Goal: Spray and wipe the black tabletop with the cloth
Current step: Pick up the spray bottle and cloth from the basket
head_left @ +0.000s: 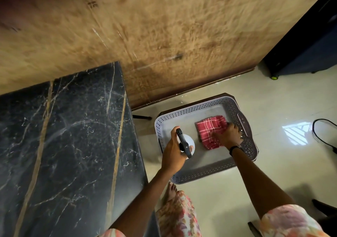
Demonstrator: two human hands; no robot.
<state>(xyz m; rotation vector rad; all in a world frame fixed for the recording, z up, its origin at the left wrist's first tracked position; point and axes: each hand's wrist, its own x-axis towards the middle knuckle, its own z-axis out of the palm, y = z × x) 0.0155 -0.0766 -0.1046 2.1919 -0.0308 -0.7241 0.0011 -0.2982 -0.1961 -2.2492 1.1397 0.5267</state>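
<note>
The black marble tabletop [69,145] with gold veins fills the left side. To its right, a grey perforated basket [182,179] sits on a low dark stool. My left hand [173,153] grips a spray bottle [186,143] with a black trigger head and white body, held over the basket's left part. A folded red checked cloth [207,129] lies inside the basket. My right hand [228,134] presses down on the cloth's right edge, fingers closed around it.
A brown textured wall [164,27] runs behind the table and basket. A dark blue cabinet on wheels [306,45] stands at the far right. A black cable [322,134] loops on the pale tiled floor. My bare foot [171,191] stands beside the table edge.
</note>
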